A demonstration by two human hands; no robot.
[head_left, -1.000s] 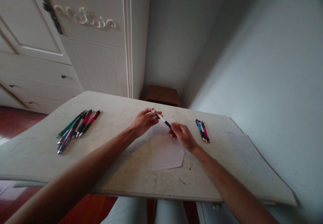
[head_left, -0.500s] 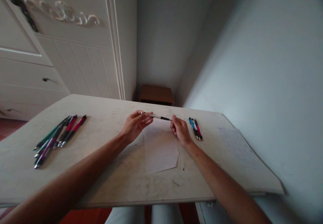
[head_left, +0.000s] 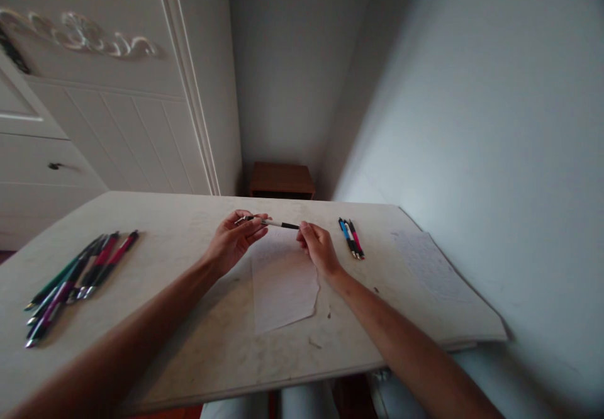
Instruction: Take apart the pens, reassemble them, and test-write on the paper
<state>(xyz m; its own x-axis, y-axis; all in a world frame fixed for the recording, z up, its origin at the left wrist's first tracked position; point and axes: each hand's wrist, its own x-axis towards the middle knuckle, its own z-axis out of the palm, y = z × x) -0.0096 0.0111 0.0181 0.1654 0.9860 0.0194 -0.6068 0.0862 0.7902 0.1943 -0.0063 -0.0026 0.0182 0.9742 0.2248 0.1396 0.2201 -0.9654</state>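
Observation:
A white pen with a black grip [head_left: 274, 223] is stretched level between my two hands, above the far end of a torn sheet of paper [head_left: 285, 287]. My left hand [head_left: 236, 238] pinches its left end between thumb and fingers. At the other end, the fingertips of my right hand [head_left: 318, 246] are closed around the pen's dark tip, which they partly hide. Just right of that hand, a small group of pens [head_left: 352, 238], blue, white and pink, lies side by side on the table.
A larger pile of pens [head_left: 80, 274], green, purple and red with black, lies on the table's left side. A marked sheet [head_left: 429, 265] rests at the right beside the wall [head_left: 495, 155]. Behind the table [head_left: 207, 356] stand a brown wooden box [head_left: 282, 178] and a white cabinet [head_left: 127, 129].
The camera view has turned slightly right, so everything sits further left. Both hands still hold the pen in nearly the same pose over the paper.

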